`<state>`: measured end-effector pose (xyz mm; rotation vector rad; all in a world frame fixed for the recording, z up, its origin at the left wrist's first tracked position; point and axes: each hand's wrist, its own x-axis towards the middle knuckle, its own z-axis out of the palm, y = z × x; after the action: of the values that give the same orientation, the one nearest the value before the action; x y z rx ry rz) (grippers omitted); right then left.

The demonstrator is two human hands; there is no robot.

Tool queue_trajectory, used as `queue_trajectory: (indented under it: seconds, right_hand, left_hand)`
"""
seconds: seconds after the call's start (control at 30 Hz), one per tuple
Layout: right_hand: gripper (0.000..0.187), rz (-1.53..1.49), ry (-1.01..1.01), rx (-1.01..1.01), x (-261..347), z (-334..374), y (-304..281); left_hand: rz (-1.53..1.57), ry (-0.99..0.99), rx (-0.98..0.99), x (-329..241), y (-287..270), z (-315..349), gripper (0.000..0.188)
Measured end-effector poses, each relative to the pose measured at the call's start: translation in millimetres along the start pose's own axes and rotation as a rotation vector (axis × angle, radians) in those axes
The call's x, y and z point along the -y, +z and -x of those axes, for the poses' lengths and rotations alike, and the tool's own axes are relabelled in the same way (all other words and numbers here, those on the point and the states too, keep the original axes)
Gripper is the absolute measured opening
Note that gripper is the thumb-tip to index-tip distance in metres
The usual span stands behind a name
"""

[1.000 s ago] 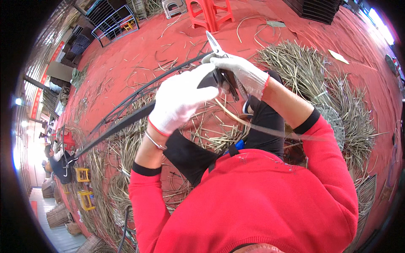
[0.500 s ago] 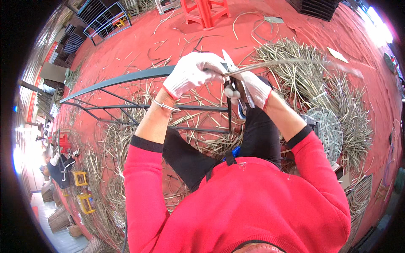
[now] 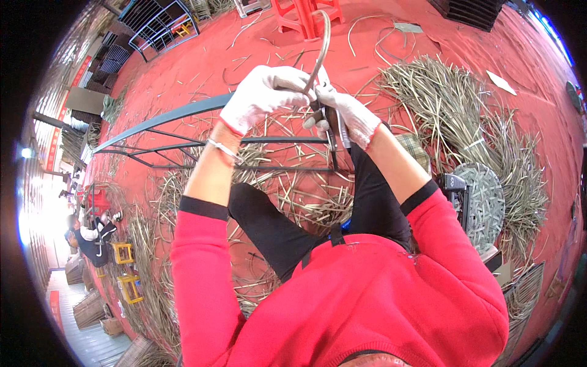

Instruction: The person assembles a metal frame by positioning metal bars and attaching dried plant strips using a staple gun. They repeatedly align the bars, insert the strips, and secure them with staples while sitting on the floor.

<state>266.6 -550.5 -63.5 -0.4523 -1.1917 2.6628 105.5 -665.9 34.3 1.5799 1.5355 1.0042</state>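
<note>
My left hand [image 3: 263, 98], in a white knit glove, pinches a brownish cane-like strip [image 3: 324, 46] near its lower end. From my fingertips the strip rises and curls over at the top. Close beside it, my right hand [image 3: 351, 116], gloved too, is closed round a metal hand tool [image 3: 342, 131] with a pointed silver jaw and long handles; I cannot tell whether it is shears or pliers. The jaw sits by the strip, partly hidden by my fingers. A dark grey metal frame [image 3: 168, 116] with a curved top bar stands under and left of my hands.
Loose strips [image 3: 318, 205] litter the red floor around my legs, with a big bundle [image 3: 428, 104] at the right. Beside my right arm is a round woven grey piece [image 3: 483, 199]. Red stools [image 3: 299, 21] stand ahead; yellow stools [image 3: 128, 287] and a person [image 3: 92, 238] are far left.
The strip stretched out to the right before; now it stands up and curls over. Both hands have shifted slightly up and left, and the tool has turned a little.
</note>
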Motion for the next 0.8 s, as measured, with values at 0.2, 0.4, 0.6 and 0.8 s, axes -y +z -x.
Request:
queue_trajectory:
  seconds: [0.2,0.4,0.6,0.8]
  right_hand:
    - [0.041,0.107,-0.112,-0.069,-9,-20,-20]
    - [0.041,0.694,-0.464,-0.548,-23,-11,-13]
    - [0.063,0.644,-0.870,-0.756,-49,-58,3]
    - [0.055,0.654,-1.083,-0.940,-52,-92,-6]
  left_hand:
    - [0.209,0.028,-0.034,39,-4,-28,0.021]
    - [0.233,0.055,-0.020,45,-12,-45,0.016]
    - [0.003,0.001,-0.159,52,-12,-66,0.018]
    - [0.022,0.062,-0.174,54,-14,-71,0.021]
